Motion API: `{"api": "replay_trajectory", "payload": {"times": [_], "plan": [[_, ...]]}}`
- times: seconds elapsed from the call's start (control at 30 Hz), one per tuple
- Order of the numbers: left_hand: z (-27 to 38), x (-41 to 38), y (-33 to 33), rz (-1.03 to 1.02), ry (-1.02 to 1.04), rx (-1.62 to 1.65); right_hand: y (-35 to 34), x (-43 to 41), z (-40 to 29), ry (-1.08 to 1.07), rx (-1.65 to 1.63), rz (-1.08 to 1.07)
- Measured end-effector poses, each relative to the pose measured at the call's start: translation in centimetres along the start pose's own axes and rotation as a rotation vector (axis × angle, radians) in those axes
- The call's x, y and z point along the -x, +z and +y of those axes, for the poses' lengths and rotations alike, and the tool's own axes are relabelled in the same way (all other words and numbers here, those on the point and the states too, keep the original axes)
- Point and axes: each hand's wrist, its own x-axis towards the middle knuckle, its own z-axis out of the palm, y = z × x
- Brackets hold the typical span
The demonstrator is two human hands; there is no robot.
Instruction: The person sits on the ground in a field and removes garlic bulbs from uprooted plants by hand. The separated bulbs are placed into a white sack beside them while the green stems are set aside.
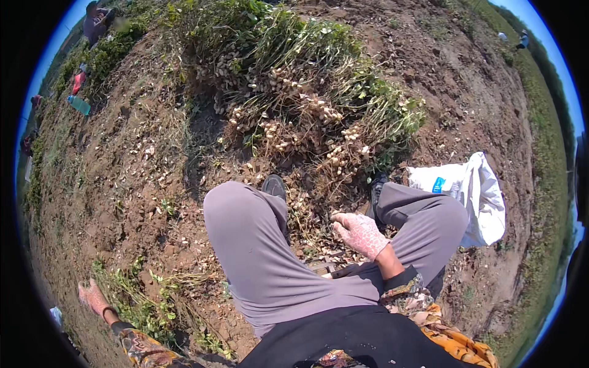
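My left hand (94, 300), in a pink patterned glove, reaches far out to the left. Its fingers look apart, with nothing visible in them. Just beside it lie pulled peanut plants (152, 299) with green leaves and pale stems. My right hand (361, 233), gloved alike, hovers between my bent legs with its fingers curled. Whether a small thing sits at its fingertips is not clear. Beyond my shoes, a heap of uprooted peanut plants (294, 83) has clusters of peanut pods (338, 156) on the roots facing me.
A white woven sack (481, 198) lies by my right knee. Below my right hand is part of a low seat or frame (329, 267). A teal bottle (79, 105) and a red item (78, 83) lie far left. Another person (95, 23) sits at upper left.
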Motion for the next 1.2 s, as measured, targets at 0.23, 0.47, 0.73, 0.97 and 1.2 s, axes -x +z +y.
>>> {"api": "replay_trajectory", "payload": {"times": [0.23,0.47,0.73,0.97,1.2], "plan": [[38.9,17.5,-3.4,-0.588,0.576,0.933,-0.7,-3.6,1.8,0.019,-0.062,0.104],[55.2,32.2,-19.9,-0.404,1.353,1.226,-4.6,-12.0,12.5,0.389,-0.078,0.523],[57.1,36.7,-16.6,-0.755,1.275,1.109,-9.4,-22.3,17.4,-0.094,0.912,0.035],[56.9,36.7,-16.8,-0.477,1.356,1.104,-8.8,-24.4,22.0,-0.067,1.197,-0.184],[56.8,35.8,-16.7,-0.500,1.339,1.062,-12.1,-19.4,21.0,0.003,0.988,-0.262]]}}
